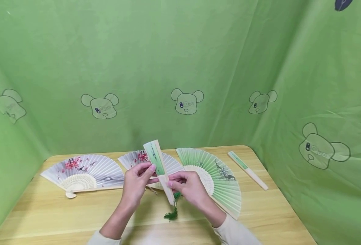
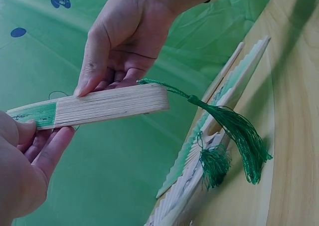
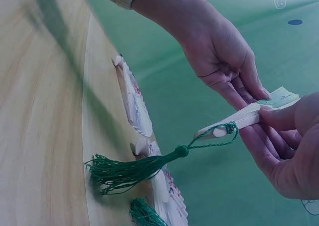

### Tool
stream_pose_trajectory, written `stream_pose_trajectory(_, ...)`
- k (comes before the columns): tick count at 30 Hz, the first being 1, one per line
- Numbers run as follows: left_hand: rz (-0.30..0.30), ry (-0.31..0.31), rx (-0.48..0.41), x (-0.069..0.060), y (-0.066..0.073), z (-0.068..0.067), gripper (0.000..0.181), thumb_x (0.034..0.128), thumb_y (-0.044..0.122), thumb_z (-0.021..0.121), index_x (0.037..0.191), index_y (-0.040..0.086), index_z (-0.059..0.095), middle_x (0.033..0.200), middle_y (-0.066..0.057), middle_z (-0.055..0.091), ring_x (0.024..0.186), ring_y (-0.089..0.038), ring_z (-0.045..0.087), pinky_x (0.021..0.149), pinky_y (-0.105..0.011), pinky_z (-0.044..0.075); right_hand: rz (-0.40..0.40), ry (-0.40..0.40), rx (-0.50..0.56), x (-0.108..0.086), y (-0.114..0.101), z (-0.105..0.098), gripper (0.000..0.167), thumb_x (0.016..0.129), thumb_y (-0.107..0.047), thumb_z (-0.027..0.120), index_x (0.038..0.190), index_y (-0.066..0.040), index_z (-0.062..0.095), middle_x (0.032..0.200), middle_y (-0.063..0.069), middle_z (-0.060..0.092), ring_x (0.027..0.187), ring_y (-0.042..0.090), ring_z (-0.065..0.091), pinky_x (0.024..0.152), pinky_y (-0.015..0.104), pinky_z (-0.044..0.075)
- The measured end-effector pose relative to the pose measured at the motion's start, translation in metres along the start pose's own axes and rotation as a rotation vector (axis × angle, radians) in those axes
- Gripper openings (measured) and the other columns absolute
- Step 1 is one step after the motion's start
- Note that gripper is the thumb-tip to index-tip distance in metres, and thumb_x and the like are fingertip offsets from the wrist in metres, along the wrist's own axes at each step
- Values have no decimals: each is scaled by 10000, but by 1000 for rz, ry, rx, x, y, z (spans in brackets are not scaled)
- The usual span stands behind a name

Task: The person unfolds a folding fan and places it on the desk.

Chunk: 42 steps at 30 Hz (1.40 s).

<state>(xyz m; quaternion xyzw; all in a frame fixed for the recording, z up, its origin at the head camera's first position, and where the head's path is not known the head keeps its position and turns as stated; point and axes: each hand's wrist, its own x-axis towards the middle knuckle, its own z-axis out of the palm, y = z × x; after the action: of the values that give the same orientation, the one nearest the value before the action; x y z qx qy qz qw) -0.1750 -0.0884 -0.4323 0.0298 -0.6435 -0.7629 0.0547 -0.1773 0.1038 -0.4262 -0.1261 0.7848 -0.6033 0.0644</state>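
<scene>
Both hands hold a folded green folding fan (image 1: pixel 156 160) above the table. The left hand (image 1: pixel 138 180) pinches its green paper part between thumb and fingers. Lower down, the right hand (image 1: pixel 189 186) pinches the pale slats, thumb on top and fingers beneath. From the fan's pivot end hangs a green tassel (image 3: pixel 134 170), clear of the tabletop in the right wrist view. Behind the hands lies a spread grey fan with red blossoms (image 1: pixel 137 157), partly hidden by them. To the right a spread green fan (image 1: pixel 226 180) lies partly under the right forearm.
Another spread grey blossom fan (image 1: pixel 102 170) lies at the left of the wooden table (image 1: pixel 45 217). A folded green fan (image 1: pixel 248 170) lies near the right edge. Green cloth walls (image 1: pixel 143 68) with printed bear heads stand around the table's back and sides.
</scene>
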Motion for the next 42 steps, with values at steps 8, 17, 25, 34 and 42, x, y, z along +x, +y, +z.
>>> stream_pose_trajectory(8,-12,-36,3,1,1,-3,293,975,39,689,1234,-90,644,1111,-217,746,869,-150,782,846,-322,698,-4,-7,-7,3,2,1,175,904,-25,764,1052,67,751,952,213,768,726,115,711,700,288,702)
stream_pose_trajectory(17,-28,-50,2,3,3,-5,288,970,47,697,1227,-70,642,1086,-189,752,875,-176,786,858,-333,698,7,15,34,4,4,1,183,910,-27,760,1059,78,743,952,217,765,723,108,714,678,264,696)
stream_pose_trajectory(25,-27,-45,-36,4,2,-6,301,968,35,698,1225,-101,621,1057,-130,734,892,-165,768,835,-358,705,25,34,69,3,1,2,187,912,-34,762,1058,80,738,955,214,763,737,137,723,680,256,694)
stream_pose_trajectory(34,-17,-13,-40,4,3,-6,265,954,14,709,1170,-128,651,972,-96,731,833,-181,765,808,-369,708,37,24,88,5,6,2,194,908,-28,761,1059,88,727,945,202,757,735,129,719,702,277,701)
stream_pose_trajectory(42,-8,3,-27,3,3,-7,236,963,14,696,1155,-116,651,950,-111,733,833,-192,762,807,-363,707,51,6,120,6,8,1,218,896,-26,770,1074,88,718,963,196,750,754,156,718,721,285,703)
